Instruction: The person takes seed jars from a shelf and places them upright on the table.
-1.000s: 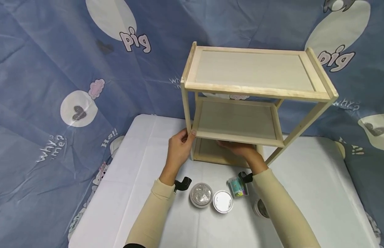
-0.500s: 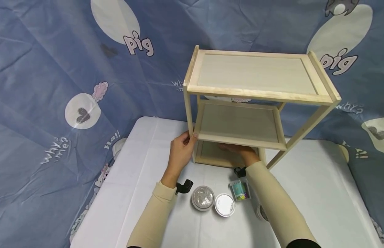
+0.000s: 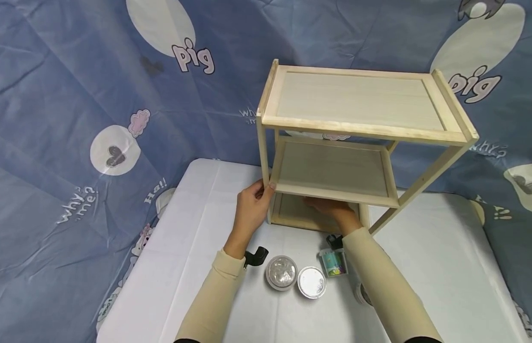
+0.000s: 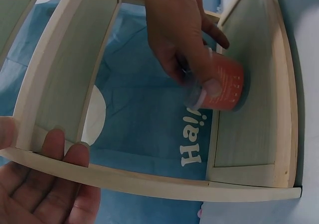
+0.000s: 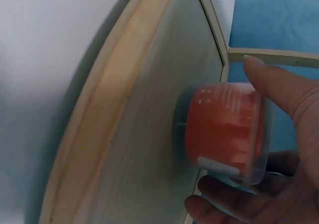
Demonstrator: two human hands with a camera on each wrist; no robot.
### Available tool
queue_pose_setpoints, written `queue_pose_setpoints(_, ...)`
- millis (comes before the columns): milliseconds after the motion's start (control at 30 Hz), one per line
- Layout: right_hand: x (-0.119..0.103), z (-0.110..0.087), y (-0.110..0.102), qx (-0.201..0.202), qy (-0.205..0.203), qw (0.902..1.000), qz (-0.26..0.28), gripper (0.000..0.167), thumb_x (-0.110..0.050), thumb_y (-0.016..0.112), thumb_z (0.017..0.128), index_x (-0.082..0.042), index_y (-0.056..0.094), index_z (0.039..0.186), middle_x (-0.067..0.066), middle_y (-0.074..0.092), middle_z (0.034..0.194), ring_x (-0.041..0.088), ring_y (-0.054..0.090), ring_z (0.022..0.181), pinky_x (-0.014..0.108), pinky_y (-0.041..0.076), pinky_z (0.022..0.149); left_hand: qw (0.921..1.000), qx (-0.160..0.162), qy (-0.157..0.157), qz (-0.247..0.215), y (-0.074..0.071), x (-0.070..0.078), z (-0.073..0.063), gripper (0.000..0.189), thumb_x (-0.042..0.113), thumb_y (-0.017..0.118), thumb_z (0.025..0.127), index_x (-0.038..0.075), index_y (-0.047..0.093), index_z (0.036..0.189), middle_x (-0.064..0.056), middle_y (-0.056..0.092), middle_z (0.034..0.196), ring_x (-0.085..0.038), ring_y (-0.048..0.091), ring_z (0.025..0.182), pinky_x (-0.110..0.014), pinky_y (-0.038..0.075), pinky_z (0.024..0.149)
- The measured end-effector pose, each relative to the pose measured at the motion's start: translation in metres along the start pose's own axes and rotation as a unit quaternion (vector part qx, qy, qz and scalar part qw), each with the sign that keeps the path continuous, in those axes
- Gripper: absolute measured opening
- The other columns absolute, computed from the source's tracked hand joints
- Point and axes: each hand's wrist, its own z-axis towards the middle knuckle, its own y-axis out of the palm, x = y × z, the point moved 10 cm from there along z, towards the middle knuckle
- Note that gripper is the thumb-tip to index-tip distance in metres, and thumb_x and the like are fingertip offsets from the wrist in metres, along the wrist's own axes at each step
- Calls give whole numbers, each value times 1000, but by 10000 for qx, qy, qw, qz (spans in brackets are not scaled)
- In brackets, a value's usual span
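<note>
A three-tier wooden shelf rack (image 3: 356, 102) stands on the white-covered table. My left hand (image 3: 251, 209) grips its left front post at the middle tier, and in the left wrist view the fingers (image 4: 75, 154) curl round the wood. Beneath the middle tier reaches my right hand (image 3: 332, 212), partly hidden by that board in the head view. It holds a clear round plastic tub with an orange label (image 5: 222, 129) by its lid end, thumb on one side and fingers on the other. The tub's base is right at the bottom board (image 5: 149, 149).
In front of the rack sit a round tub with a silvery top (image 3: 281, 273), a white-topped tub (image 3: 312, 282) and a clear box with turquoise and coloured contents (image 3: 333, 263). Another tub (image 3: 363, 295) is half hidden by the right sleeve. Blue printed cloth (image 3: 231, 85) hangs behind.
My right hand has gone slightly deeper under the middle tier, its sleeve now closer to the rack. My left hand stays on the post. The head view has shifted a little.
</note>
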Motion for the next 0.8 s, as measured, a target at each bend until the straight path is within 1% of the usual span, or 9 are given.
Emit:
queue_pose_setpoints(100,12,1,3,-39,145,9999,-2,82,-40,70,98,7,33,154,30,41,147,47,43,136,59,31,118,10000,3,-16,19,0,1,0,33,32,69,102,4,79,117,-8,79,95,-18,74,88,-38,59,77)
queue_pose_setpoints(133,13,2,3,-30,105,9999,-17,81,-41,70,99,6,34,154,29,42,148,47,43,136,59,31,118,10000,1,-28,21,0,1,0,32,32,69,102,4,79,116,-7,79,95,-17,73,87,-37,58,76)
queue_pose_setpoints(200,19,0,6,-142,224,9996,-4,82,-43,68,100,7,33,155,30,41,149,47,43,137,59,31,118,10000,-2,-48,33,0,1,0,32,32,69,102,5,79,116,-7,78,94,-17,72,85,-36,57,74)
queue_pose_setpoints(367,34,-7,13,-511,830,9952,-70,90,-54,62,100,9,31,156,33,38,155,50,41,140,59,33,117,10000,-14,-73,35,0,1,-1,33,32,70,102,5,79,118,-7,78,95,-18,73,86,-36,56,74)
queue_pose_setpoints(467,39,-10,15,-648,956,9932,-173,91,-59,59,100,8,34,156,33,37,156,51,41,140,60,35,115,9999,-30,-94,38,1,1,-2,33,32,70,102,5,78,119,-8,78,96,-19,73,87,-36,56,75)
queue_pose_setpoints(500,39,-11,16,-659,933,9933,-170,89,-60,59,100,6,35,157,31,38,157,51,42,140,60,36,114,9999,-30,-103,42,1,0,-2,33,32,70,102,5,78,118,-7,78,96,-19,73,87,-36,56,74)
queue_pose_setpoints(633,29,-9,16,-591,379,9975,-50,78,-54,64,100,0,44,153,27,43,154,47,43,140,59,34,115,10000,-16,-91,24,1,1,-2,33,32,70,102,5,79,118,-7,78,95,-18,73,86,-35,56,74)
queue_pose_setpoints(733,19,-11,14,-496,-28,9984,252,70,-46,71,98,-4,48,149,22,47,151,45,44,141,60,33,116,10000,-6,-66,21,0,1,-2,32,32,69,102,5,79,117,-7,78,95,-18,73,86,-36,57,74)
queue_pose_setpoints(800,15,-14,12,-442,-46,9981,428,71,-45,74,96,-7,46,150,19,46,151,43,43,142,59,33,117,10000,-5,-60,28,0,1,-1,32,32,69,103,5,79,117,-7,78,95,-18,73,86,-36,57,75)
